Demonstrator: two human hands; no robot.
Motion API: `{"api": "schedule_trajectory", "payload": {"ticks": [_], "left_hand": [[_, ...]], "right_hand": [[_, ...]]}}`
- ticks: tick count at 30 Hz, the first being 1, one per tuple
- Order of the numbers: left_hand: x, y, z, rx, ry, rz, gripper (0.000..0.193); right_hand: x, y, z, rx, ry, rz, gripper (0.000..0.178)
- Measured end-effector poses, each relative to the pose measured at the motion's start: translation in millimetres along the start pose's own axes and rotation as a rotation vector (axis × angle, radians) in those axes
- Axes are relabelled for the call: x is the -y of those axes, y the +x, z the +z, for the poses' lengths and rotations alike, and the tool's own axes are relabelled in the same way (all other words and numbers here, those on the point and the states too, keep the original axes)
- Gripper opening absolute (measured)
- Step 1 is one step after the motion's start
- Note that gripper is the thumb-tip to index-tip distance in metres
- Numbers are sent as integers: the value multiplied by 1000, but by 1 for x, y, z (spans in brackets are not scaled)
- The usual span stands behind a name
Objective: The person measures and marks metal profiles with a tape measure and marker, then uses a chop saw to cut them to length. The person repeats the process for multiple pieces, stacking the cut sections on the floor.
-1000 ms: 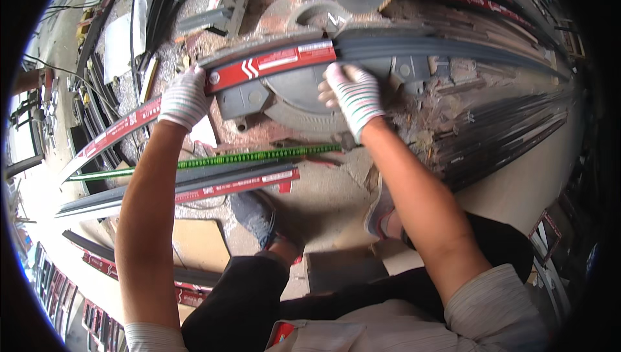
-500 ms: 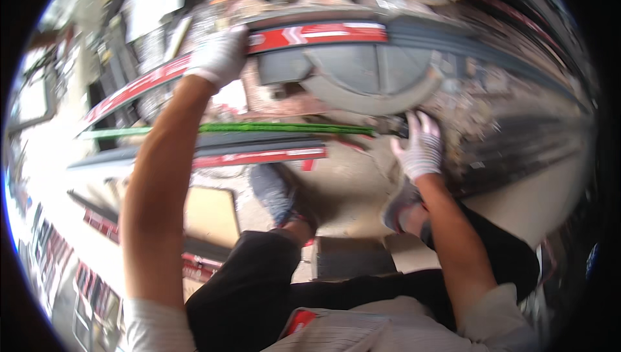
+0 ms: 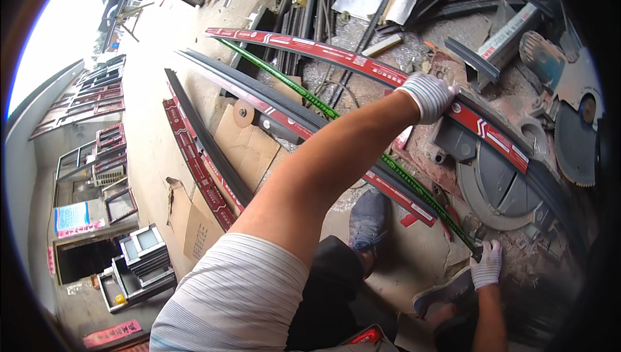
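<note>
Left hand point(image 3: 428, 95) has its grip pressed down on the long red-wrapped bar point(image 3: 362, 67), which runs diagonally from upper left to the saw point(image 3: 504, 184). Right hand point(image 3: 486, 266) pinches the green strip's point(image 3: 362, 138) lower-right end.

The right hand point(image 3: 486, 265), a second ago resting on the red-taped profile point(image 3: 388, 74) over the saw's round table point(image 3: 501, 190), is now gripping the near end of the green strip point(image 3: 362, 138) just below that table (its gloved fingers closed around it). The left hand point(image 3: 428, 95) is now pressing the profile directly above the table.
</note>
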State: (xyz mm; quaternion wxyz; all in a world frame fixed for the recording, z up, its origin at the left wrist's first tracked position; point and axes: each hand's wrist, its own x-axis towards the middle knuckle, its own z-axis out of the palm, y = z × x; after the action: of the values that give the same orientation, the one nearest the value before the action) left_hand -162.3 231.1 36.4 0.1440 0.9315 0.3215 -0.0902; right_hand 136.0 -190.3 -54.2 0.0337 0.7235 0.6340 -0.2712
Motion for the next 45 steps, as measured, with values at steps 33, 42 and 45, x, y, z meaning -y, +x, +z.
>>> {"api": "schedule_trajectory", "payload": {"ticks": [33, 42, 45], "left_hand": [[-5, -6, -14, -83, 43, 12, 27], [2, -7, -2, -72, 28, 29, 22], [1, 7, 6, -40, -56, 42, 18]], "right_hand": [[-75, -9, -5, -144, -250, 99, 60], [43, -2, -44, -250, -48, -517, 47], [81, 9, -57, -230, 21, -566, 39]]}}
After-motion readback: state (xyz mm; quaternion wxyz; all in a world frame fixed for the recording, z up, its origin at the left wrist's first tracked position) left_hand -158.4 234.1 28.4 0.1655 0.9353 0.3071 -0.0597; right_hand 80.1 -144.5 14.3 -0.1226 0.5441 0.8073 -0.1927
